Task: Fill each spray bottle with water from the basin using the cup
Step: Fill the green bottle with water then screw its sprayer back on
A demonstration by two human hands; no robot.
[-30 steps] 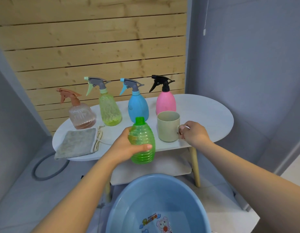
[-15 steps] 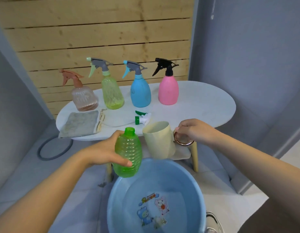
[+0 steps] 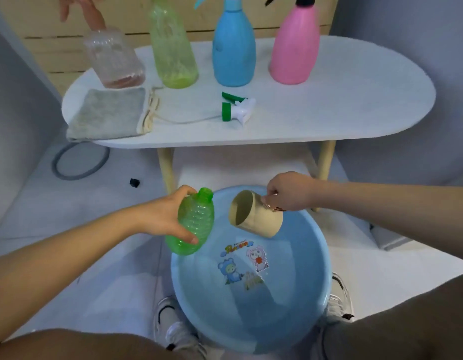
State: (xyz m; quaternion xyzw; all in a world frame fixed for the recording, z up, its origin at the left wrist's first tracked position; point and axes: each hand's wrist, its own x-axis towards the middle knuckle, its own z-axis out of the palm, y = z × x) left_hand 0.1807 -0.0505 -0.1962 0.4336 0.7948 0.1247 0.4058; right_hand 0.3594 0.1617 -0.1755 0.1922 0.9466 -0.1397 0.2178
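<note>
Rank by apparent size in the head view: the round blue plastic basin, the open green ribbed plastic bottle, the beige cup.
1. Round blue plastic basin, clearly largest.
2. Open green ribbed plastic bottle.
3. Beige cup. The bottle looks only slightly bigger; tilt makes this order unsure.

**Layout of Table and Basin**

Four spray bottles stood in a row along the table's [image 3: 355, 105] rear edge. A cloth [image 3: 108, 115] lay at its front-left corner, with a detached spray head [image 3: 238, 107] to its right, near the centre. The basin [image 3: 321, 258] sat on the floor before the table's front edge.
</note>
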